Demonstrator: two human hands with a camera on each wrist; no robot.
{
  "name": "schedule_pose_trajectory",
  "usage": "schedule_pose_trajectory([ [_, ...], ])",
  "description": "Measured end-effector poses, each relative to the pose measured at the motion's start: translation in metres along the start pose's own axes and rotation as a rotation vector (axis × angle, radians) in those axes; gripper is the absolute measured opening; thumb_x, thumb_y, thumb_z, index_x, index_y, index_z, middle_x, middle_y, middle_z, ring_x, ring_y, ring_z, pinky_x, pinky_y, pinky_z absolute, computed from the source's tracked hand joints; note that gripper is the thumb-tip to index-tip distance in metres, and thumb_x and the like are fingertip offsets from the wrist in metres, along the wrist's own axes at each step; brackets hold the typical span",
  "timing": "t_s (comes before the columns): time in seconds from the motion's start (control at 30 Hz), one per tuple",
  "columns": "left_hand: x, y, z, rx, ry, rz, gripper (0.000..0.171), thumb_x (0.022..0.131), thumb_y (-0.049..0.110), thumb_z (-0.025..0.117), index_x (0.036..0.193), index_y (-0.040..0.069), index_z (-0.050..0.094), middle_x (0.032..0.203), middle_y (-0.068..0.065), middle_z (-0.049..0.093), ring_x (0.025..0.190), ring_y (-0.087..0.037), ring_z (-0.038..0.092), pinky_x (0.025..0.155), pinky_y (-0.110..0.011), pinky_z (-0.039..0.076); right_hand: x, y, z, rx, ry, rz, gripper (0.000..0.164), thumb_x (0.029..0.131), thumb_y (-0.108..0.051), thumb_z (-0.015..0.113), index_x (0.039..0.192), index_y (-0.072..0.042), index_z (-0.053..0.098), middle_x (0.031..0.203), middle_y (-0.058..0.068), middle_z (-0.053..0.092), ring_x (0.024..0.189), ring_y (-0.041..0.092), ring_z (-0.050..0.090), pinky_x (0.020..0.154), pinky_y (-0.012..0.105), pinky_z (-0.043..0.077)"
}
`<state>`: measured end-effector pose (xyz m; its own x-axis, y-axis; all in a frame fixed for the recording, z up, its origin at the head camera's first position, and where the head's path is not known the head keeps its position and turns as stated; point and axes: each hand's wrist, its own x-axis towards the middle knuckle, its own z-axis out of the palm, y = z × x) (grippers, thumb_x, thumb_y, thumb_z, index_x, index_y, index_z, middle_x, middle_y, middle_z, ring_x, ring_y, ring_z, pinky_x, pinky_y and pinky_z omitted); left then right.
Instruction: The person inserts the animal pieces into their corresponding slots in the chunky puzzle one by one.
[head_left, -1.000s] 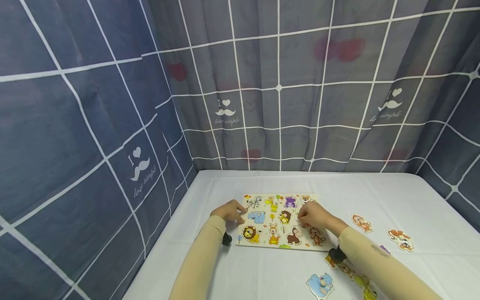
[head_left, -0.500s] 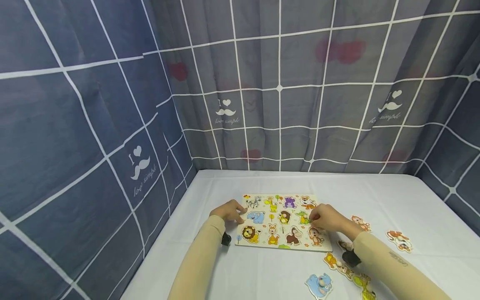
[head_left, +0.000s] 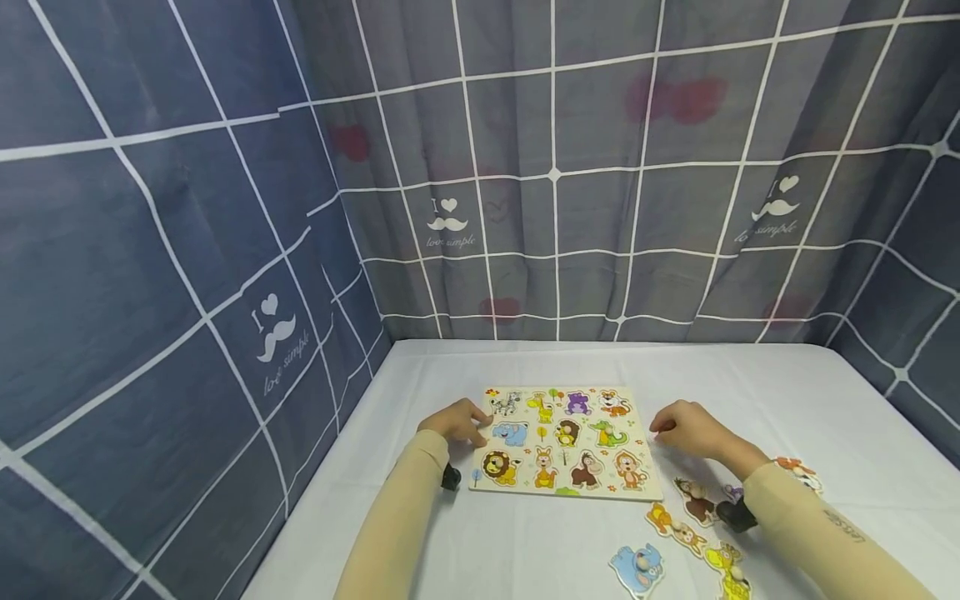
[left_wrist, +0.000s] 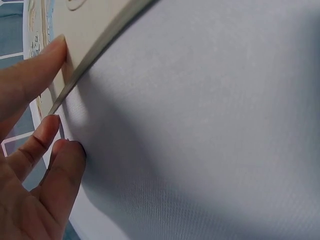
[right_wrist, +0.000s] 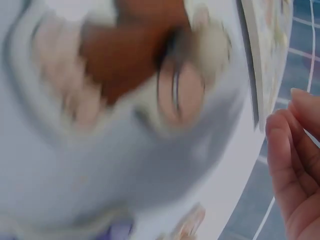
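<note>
A puzzle board (head_left: 525,492) with rows of cartoon animals, among them a green crocodile (head_left: 608,433) and a lion (head_left: 501,468), lies flat on the table. At its left edge my left hand (head_left: 454,420) rests; in the left wrist view the thumb (left_wrist: 52,52) lies on the board's face and a fingertip (left_wrist: 50,125) is by its rim. Just off the board's right edge hovers my right hand (head_left: 692,428), fingers curled and thumb close to them, with nothing visible in it. A brown animal piece (head_left: 695,502) lies below it, blurred in the right wrist view.
More loose pieces lie at the front right: a blue elephant (head_left: 637,569), an orange kangaroo-like one (head_left: 677,530), a yellow giraffe (head_left: 735,585) and a tiger (head_left: 798,472) partly behind the right sleeve (head_left: 825,533). Grey gridded curtains (head_left: 555,217) border the white table (head_left: 540,550).
My right hand has moved right, from over the board to beyond its edge, uncovering the crocodile. It now covers the spot where a loose monkey piece showed. My left hand has stayed put.
</note>
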<state>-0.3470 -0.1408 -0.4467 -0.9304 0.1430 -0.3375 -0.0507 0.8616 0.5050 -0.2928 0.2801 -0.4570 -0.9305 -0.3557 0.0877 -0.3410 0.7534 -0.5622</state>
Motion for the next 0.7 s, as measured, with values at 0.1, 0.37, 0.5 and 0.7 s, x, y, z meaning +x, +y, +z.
schedule_pose_trajectory([
  [0.1,-0.001,0.002,0.000,0.009,0.003,0.005,0.049,0.077,0.016,0.086,0.124,0.018,0.071,0.138,-0.011,0.059,0.113,-0.025,0.057,0.109,-0.049,0.043,-0.007,0.009,-0.008,-0.022,0.029,-0.003,0.014,0.080,-0.003,0.073,0.093,0.002,0.075,0.088,0.009,0.074,0.079,0.019,0.066,0.068,0.035,0.054],
  [0.37,0.000,0.002,0.001,0.016,0.003,-0.001,0.049,0.077,0.017,0.086,0.123,0.018,0.072,0.138,-0.011,0.058,0.110,-0.024,0.056,0.109,-0.048,0.043,-0.016,0.025,-0.016,-0.055,0.031,0.052,0.014,0.080,0.000,0.070,0.093,0.004,0.074,0.088,0.013,0.073,0.080,0.022,0.066,0.070,0.038,0.056],
  [0.5,0.002,0.000,0.003,0.027,0.003,-0.001,0.049,0.076,0.017,0.086,0.123,0.018,0.072,0.135,-0.009,0.060,0.107,-0.022,0.056,0.107,-0.048,0.045,-0.022,0.031,-0.019,-0.035,0.021,0.115,0.016,0.081,0.002,0.067,0.095,0.007,0.073,0.086,0.013,0.072,0.071,0.018,0.062,0.058,0.032,0.055],
  [0.7,0.002,-0.001,0.002,0.032,0.000,0.008,0.050,0.077,0.019,0.086,0.125,0.018,0.071,0.136,-0.009,0.060,0.106,-0.022,0.057,0.107,-0.048,0.045,-0.028,0.044,-0.024,0.013,0.032,0.195,0.017,0.085,0.001,0.063,0.098,0.009,0.071,0.077,0.007,0.067,0.063,0.017,0.058,0.051,0.029,0.051],
])
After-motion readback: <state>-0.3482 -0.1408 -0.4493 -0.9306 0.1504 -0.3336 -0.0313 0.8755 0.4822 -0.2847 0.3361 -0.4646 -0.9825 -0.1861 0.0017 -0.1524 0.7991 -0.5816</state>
